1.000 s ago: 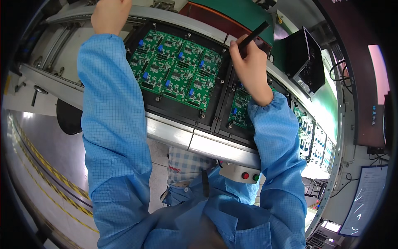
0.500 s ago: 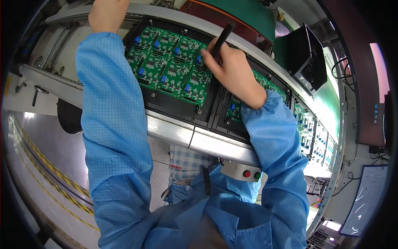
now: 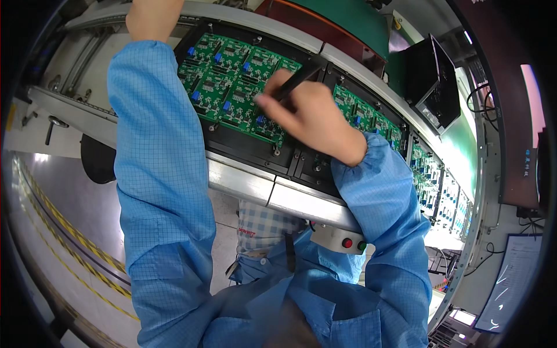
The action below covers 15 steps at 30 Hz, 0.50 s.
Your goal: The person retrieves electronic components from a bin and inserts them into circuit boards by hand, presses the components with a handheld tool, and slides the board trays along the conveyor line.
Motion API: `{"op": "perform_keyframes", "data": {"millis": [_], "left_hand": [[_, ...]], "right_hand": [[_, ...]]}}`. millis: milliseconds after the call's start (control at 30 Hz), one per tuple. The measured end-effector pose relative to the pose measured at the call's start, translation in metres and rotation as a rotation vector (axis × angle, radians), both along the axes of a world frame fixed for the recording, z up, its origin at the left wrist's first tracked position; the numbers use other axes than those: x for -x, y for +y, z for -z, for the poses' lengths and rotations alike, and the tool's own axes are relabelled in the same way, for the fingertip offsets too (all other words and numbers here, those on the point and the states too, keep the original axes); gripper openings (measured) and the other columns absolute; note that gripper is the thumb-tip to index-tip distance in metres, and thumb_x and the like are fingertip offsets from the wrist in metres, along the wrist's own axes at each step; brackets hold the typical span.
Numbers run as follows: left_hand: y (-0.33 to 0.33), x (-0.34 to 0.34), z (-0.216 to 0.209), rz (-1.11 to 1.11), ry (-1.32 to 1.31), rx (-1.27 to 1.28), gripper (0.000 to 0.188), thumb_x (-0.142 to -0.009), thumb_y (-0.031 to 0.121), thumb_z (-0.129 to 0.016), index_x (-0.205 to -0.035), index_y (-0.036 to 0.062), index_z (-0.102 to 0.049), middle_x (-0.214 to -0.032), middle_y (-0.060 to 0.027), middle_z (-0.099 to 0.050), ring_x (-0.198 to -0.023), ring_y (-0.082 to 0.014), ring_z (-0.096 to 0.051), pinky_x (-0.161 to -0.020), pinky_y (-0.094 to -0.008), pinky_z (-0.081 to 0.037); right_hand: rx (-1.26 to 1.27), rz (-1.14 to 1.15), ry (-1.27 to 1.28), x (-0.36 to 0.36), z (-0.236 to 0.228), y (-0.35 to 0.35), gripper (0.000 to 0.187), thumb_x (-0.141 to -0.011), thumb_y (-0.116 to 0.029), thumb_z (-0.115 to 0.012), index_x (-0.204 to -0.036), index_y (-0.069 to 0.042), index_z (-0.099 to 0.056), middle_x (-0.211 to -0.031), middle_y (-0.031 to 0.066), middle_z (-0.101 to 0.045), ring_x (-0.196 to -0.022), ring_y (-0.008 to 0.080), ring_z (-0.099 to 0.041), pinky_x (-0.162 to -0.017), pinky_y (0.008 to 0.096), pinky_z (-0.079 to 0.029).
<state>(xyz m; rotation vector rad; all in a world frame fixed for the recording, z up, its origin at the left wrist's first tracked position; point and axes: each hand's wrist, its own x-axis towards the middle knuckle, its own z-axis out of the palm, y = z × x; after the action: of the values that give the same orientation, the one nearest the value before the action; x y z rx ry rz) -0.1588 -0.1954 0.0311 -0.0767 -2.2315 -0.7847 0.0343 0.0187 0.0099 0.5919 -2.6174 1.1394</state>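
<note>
My right hand (image 3: 307, 113) is closed on a black pen-like tool (image 3: 299, 75), slightly smeared by motion. It hovers over the right half of a green circuit board panel (image 3: 232, 81) dotted with small blue components. The tool's tip is hidden behind my fingers. This panel lies in a black carrier frame (image 3: 243, 142) with small screw posts round its rim. My left hand (image 3: 154, 20) reaches past the panel's far left corner; the top edge of the picture cuts off its fingers.
A second green panel (image 3: 371, 119) sits in the carrier right of my hand, with more boards (image 3: 432, 180) beyond. Metal conveyor rails (image 3: 243, 181) run along the near side, above a box with red and green buttons (image 3: 336, 239). A black screen-like panel (image 3: 429, 84) stands at the far right.
My right hand has moved left and nearer to me over the panel, and the black tool has tilted lower. My left hand has shifted slightly farther off, toward the top edge.
</note>
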Motion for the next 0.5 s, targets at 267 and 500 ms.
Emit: {"op": "perform_keyframes", "data": {"millis": [267, 500], "left_hand": [[-0.003, 0.003, 0.003, 0.007, 0.071, 0.020, 0.051, -0.098, 0.044, -0.052, -0.077, -0.0013, -0.063, -0.072, -0.0232, -0.061, -0.070, -0.0435, -0.060, -0.061, -0.0475, -0.045], [-0.008, 0.002, 0.000, 0.012, 0.064, 0.022, 0.051, -0.098, 0.044, -0.052, -0.077, -0.0014, -0.063, -0.073, -0.0232, -0.061, -0.071, -0.0438, -0.060, -0.062, -0.0479, -0.045]], "right_hand": [[0.006, 0.200, 0.106, -0.007, -0.011, 0.009, 0.016, -0.092, -0.017, -0.066, -0.086, -0.004, -0.059, -0.058, 0.0089, -0.055, -0.050, 0.0173, -0.057, -0.047, 0.0306, -0.042], [0.006, 0.141, 0.114, -0.008, 0.002, 0.004, 0.018, -0.092, -0.015, -0.066, -0.085, -0.002, -0.056, -0.056, 0.0059, -0.053, -0.046, 0.0123, -0.052, -0.045, 0.0277, -0.039]]}}
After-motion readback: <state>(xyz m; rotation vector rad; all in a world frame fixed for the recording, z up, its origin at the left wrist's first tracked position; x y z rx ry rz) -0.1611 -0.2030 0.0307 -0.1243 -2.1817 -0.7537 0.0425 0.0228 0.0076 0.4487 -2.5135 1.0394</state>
